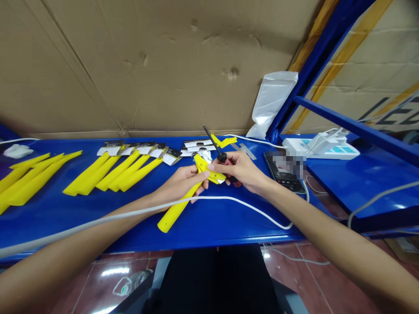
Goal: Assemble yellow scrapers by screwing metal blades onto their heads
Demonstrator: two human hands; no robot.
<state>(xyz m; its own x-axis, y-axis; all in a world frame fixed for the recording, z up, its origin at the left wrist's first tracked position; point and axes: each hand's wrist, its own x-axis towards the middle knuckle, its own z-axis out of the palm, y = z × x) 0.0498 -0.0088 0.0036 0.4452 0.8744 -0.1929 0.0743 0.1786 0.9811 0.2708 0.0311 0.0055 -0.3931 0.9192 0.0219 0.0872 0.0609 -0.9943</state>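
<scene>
My left hand (pixel 191 179) is clamping a yellow piece (pixel 180 209) over the middle of the blue table (pixel 216 222), its wide end pointing toward the near edge; can't tell if that end is touching the top. My right hand (pixel 244 172) is gripping a screwdriver (pixel 222 157), shaft slanting toward the far edge, thumb pressing on the yellow piece. Hands are working close together. White cable (pixel 209 198) is crossing in front. Carded yellow pieces (pixel 119 171) are lying left of my hands, more yellow pieces (pixel 42 179) nearer the left edge. Cards (pixel 196 148) and small yellow parts (pixel 228 141) are sitting by the far edge. Phone (pixel 284 173) is lying right of my right hand.
</scene>
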